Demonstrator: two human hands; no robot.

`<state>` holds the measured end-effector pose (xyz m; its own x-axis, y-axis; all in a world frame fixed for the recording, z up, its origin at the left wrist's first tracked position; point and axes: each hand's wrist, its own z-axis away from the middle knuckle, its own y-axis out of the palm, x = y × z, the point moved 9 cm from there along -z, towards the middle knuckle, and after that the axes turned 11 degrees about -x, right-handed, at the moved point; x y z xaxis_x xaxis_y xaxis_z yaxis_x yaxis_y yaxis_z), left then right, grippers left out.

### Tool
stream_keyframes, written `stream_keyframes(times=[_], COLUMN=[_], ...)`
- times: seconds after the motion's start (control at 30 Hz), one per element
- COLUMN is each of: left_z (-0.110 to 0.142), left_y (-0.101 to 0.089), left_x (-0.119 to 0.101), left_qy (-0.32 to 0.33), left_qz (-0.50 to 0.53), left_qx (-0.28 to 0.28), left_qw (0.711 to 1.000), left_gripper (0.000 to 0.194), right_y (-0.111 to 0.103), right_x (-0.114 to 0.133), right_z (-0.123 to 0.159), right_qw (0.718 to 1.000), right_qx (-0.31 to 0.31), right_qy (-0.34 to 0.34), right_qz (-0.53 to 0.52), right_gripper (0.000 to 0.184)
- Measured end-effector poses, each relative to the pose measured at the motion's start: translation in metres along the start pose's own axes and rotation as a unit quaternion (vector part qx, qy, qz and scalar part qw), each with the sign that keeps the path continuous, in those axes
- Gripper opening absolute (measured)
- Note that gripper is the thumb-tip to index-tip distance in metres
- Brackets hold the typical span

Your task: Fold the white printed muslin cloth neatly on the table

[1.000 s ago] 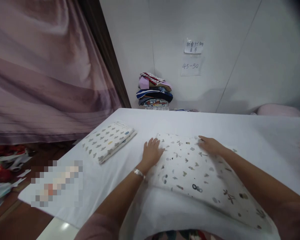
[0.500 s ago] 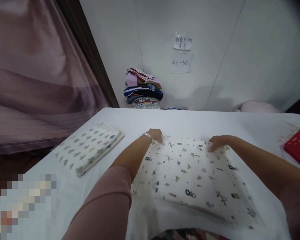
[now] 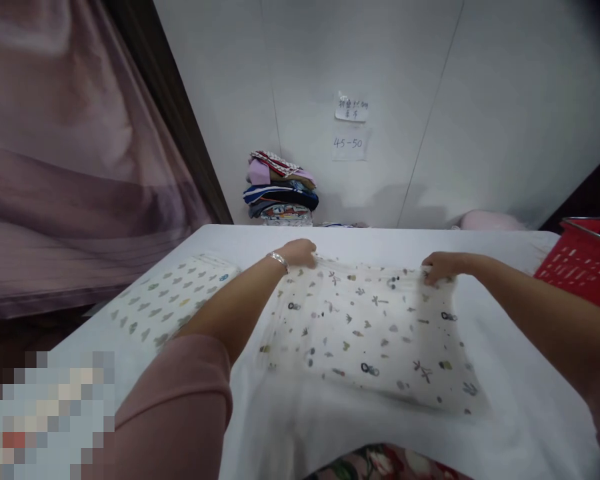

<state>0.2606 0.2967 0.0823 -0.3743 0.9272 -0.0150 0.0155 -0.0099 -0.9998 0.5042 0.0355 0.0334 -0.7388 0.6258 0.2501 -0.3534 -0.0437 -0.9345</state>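
A white cloth [image 3: 365, 327] printed with small plants, dots and other figures is spread out in front of me on the white table. Its far left corner is pinched in my left hand [image 3: 300, 254], which wears a silver bracelet [image 3: 279, 261] at the wrist. My right hand [image 3: 443, 267] grips the far right corner, fingers curled over the fabric. Between the two hands the far edge runs fairly straight, with slight creases at the left side. To the left lies a folded cloth [image 3: 170, 297] with a grey cloud-like print, partly hidden behind my left arm.
A red plastic basket [image 3: 585, 263] stands at the table's right edge. Beyond the white table [image 3: 380, 241] is a stack of folded clothes [image 3: 283, 190] against the wall. A pink curtain [image 3: 80, 147] hangs at left. Two paper notes [image 3: 350, 127] are stuck on the wall.
Both hands have shifted slightly with the cloth's far edge, which is pulled farther from me; the hands are a little wider apart. The view has turned right, showing more of the red basket.
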Motion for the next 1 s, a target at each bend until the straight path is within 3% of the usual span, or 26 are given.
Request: stream_keyframes(times=[0.1, 0.2, 0.27, 0.33, 0.4, 0.43, 0.5, 0.6, 0.67, 0.7, 0.77, 0.87, 1.0], left_z=[0.008, 0.026, 0.046, 0.070, 0.094, 0.104, 0.124, 0.155, 0.174, 0.182, 0.194, 0.204, 0.215], left_y=[-0.075, -0.151, -0.183, -0.191, -0.170, -0.147, -0.085, 0.020, 0.073, 0.087, 0.102, 0.101, 0.091], left_x=[0.002, 0.004, 0.001, -0.006, -0.017, -0.023, -0.035, -0.049, -0.052, -0.050, -0.045, -0.040, -0.038], left_qy=[-0.007, -0.015, -0.012, -0.002, 0.017, 0.035, 0.067, 0.105, 0.099, 0.079, 0.048, 0.036, 0.054], left_qz=[-0.032, -0.032, -0.035, -0.053, -0.078, -0.090, -0.099, -0.058, -0.015, 0.001, 0.020, 0.043, 0.099], left_qx=[-0.111, -0.236, -0.301, -0.346, -0.363, -0.352, -0.304, -0.203, -0.158, -0.161, -0.179, -0.207, -0.228], left_qw=[0.993, 0.971, 0.953, 0.937, 0.928, 0.931, 0.945, 0.972, 0.982, 0.984, 0.983, 0.977, 0.967], left_gripper=[0.034, 0.035, 0.035, 0.030, 0.023, 0.020, 0.019, 0.021, 0.023, 0.023, 0.023, 0.025, 0.029], right_y=[-0.072, -0.149, -0.181, -0.184, -0.157, -0.132, -0.069, 0.035, 0.090, 0.106, 0.122, 0.122, 0.117], right_x=[0.016, 0.033, 0.042, 0.052, 0.062, 0.065, 0.060, 0.046, 0.037, 0.033, 0.024, 0.011, -0.022], right_z=[0.018, 0.054, 0.084, 0.111, 0.129, 0.134, 0.137, 0.139, 0.143, 0.147, 0.155, 0.165, 0.175], right_qw=[0.993, 0.961, 0.929, 0.897, 0.872, 0.865, 0.874, 0.914, 0.936, 0.941, 0.947, 0.952, 0.934], right_qx=[-0.106, -0.256, -0.343, -0.404, -0.431, -0.430, -0.400, -0.322, -0.271, -0.262, -0.262, -0.269, -0.285], right_qy=[0.005, 0.021, 0.034, 0.019, -0.032, -0.065, -0.104, -0.150, -0.170, -0.171, -0.164, -0.148, -0.058], right_qz=[0.053, 0.104, 0.137, 0.180, 0.230, 0.250, 0.256, 0.197, 0.147, 0.126, 0.087, 0.007, -0.209], right_gripper=[0.020, 0.026, 0.030, 0.026, 0.018, 0.016, 0.016, 0.022, 0.023, 0.026, 0.036, 0.048, 0.041])
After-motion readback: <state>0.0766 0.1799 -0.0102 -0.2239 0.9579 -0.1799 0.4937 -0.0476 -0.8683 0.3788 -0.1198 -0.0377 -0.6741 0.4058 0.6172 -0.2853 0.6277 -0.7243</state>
